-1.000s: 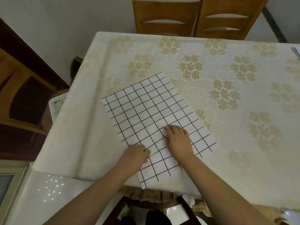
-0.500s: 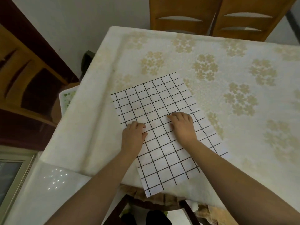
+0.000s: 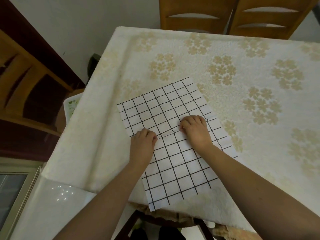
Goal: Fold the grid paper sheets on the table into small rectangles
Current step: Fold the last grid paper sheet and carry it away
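One white grid paper sheet [image 3: 173,170] with black lines lies tilted on the table [image 3: 242,54], its near corner hanging over the front edge. My left hand [image 3: 142,146] rests on the sheet's left edge at mid-length, fingers curled with the thumb on the paper. My right hand [image 3: 195,130] sits a little farther right on the sheet, fingers bent down into the paper. The paper is rippled between the two hands and creased by my right fingertips. Both hands appear to pinch the sheet.
The table wears a cream cloth with tan flower prints. Two wooden chairs [image 3: 225,14] stand at the far side. A dark wooden cabinet [image 3: 26,84] is to the left. A chair seat [image 3: 164,227] shows below the front edge.
Both hands have slid away from me along the sheet, from its near part to its middle. The view has shifted, so more of the sheet's near end shows.
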`<state>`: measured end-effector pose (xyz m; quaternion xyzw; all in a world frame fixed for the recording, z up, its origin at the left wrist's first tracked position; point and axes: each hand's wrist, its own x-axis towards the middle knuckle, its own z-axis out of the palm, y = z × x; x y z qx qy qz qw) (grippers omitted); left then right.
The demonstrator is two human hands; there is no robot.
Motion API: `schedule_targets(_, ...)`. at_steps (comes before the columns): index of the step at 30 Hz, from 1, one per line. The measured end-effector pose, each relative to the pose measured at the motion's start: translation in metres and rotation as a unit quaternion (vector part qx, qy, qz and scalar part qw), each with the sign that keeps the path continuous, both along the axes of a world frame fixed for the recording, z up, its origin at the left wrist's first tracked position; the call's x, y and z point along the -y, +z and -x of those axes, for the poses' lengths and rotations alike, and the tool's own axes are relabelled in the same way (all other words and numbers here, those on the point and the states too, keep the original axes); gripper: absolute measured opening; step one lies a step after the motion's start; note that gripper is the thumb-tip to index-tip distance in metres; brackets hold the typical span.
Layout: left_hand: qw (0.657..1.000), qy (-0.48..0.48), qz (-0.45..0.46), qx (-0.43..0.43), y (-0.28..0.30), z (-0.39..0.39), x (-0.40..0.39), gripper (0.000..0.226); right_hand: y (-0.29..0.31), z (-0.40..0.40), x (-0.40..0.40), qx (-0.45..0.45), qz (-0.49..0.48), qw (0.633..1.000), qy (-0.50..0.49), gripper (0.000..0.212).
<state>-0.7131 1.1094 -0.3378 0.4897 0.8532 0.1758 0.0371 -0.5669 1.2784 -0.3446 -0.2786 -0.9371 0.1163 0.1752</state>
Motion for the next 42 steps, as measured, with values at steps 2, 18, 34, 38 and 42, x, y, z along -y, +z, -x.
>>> schedule_targets(2, 1.000, -0.013, -0.016, -0.001, 0.010, 0.002, 0.000, 0.004, 0.006, -0.006, -0.001, -0.022, -0.010, 1.000, 0.014, 0.010)
schedule_targets(18, 0.965, -0.230, -0.064, -0.107, 0.099, 0.058, 0.002, 0.013, 0.082, -0.050, 0.001, 0.032, -0.098, 0.994, -0.038, 0.008)
schedule_targets(34, 0.939, -0.185, -0.164, -0.238, 0.221, 0.076, 0.024, 0.004, 0.209, -0.087, 0.044, -0.094, -0.231, 0.963, -0.102, 0.010)
schedule_targets(38, 0.938, -0.220, -0.154, -0.218, 0.172, 0.071, 0.057, 0.009, 0.172, -0.104, 0.087, -0.040, -0.202, 0.975, -0.083, 0.021)
schedule_targets(42, 0.952, -0.232, -0.084, -0.181, 0.106, 0.061, 0.089, 0.013, 0.123, -0.112, 0.131, 0.010, -0.105, 0.992, -0.069, 0.028)
